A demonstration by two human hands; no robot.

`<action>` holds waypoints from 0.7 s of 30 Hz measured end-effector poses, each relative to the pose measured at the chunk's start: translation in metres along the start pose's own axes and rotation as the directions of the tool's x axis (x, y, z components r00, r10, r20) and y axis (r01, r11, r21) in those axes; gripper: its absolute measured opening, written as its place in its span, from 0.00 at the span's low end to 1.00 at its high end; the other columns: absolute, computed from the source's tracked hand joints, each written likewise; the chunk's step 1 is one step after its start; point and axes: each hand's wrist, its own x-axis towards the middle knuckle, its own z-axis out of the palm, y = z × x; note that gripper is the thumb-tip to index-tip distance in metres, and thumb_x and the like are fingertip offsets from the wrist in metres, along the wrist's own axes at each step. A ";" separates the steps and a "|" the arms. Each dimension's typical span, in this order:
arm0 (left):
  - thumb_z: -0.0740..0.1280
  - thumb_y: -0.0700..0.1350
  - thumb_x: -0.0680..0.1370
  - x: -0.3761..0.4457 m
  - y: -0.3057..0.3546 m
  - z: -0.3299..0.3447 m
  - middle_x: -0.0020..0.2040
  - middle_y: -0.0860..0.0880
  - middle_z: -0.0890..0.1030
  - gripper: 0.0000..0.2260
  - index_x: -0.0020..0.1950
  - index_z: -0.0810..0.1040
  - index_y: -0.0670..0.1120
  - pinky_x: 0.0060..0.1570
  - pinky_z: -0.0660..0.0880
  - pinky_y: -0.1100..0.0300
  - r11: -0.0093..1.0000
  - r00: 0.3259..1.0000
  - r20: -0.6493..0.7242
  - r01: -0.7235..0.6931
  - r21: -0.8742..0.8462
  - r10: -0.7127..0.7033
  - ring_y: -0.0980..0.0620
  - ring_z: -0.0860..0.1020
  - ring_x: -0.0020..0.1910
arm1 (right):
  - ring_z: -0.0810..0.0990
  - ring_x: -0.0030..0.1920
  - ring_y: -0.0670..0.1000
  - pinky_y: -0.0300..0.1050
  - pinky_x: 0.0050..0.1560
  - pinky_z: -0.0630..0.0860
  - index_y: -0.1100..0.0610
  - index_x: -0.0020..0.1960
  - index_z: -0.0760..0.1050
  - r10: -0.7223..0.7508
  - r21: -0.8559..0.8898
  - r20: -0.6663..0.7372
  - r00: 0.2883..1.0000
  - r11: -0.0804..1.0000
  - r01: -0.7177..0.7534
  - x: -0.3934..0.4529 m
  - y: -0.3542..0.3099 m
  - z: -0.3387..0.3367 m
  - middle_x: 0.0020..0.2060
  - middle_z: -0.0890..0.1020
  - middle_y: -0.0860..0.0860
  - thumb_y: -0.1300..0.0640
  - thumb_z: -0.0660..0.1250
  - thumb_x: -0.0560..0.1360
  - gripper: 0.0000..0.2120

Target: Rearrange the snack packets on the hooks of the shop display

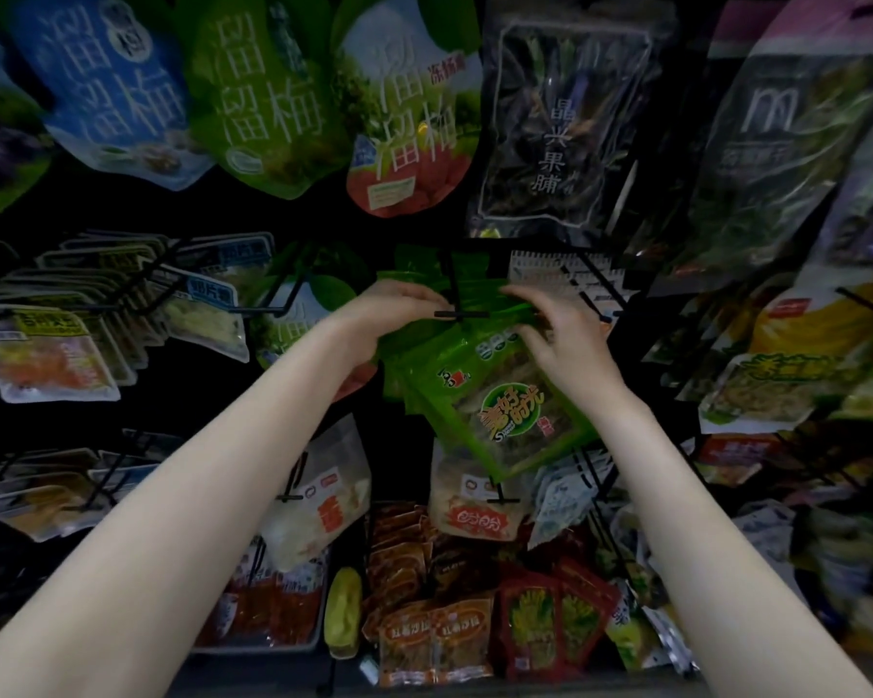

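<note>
The left hand point(391, 307) pinched the top-left edge of the green snack packets point(495, 395) at the black hook point(457, 313), while the right hand point(558, 340) curled over their top-right, bodies hanging down-right below both.

Both bare forearms extend forward and upward, converging at centre. Left hand point(394, 307): fingers curled inward toward the right, pinching. Right hand point(558, 340): back facing the camera, fingers bent and reaching leftward, also gripping. Fingertips of both hands nearly meet.
</note>
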 end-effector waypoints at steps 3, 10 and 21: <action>0.69 0.42 0.75 0.000 -0.001 -0.006 0.47 0.46 0.81 0.01 0.44 0.80 0.48 0.49 0.77 0.60 0.995 0.996 0.080 0.040 -0.096 -0.033 0.52 0.79 0.45 | 0.66 0.65 0.42 0.49 0.69 0.65 0.56 0.69 0.69 -0.027 -0.055 -0.049 0.998 0.998 0.024 -0.006 0.003 0.003 0.64 0.73 0.53 0.69 0.64 0.74 0.25; 0.68 0.43 0.75 0.008 -0.016 0.017 0.56 0.45 0.78 0.07 0.53 0.80 0.46 0.56 0.70 0.55 0.825 0.775 -0.395 -0.272 0.495 0.493 0.46 0.74 0.56 | 0.77 0.53 0.54 0.47 0.54 0.75 0.59 0.64 0.69 -0.102 -0.007 -0.114 0.988 0.995 0.101 -0.027 0.007 0.009 0.54 0.73 0.47 0.67 0.65 0.75 0.19; 0.67 0.45 0.77 -0.019 -0.039 0.022 0.54 0.48 0.81 0.12 0.58 0.79 0.43 0.60 0.70 0.56 0.765 0.722 -0.316 -0.452 0.459 0.616 0.54 0.78 0.51 | 0.71 0.61 0.43 0.44 0.65 0.70 0.59 0.63 0.70 0.006 0.140 -0.160 0.987 0.990 0.017 -0.012 -0.008 0.035 0.58 0.73 0.45 0.65 0.63 0.77 0.15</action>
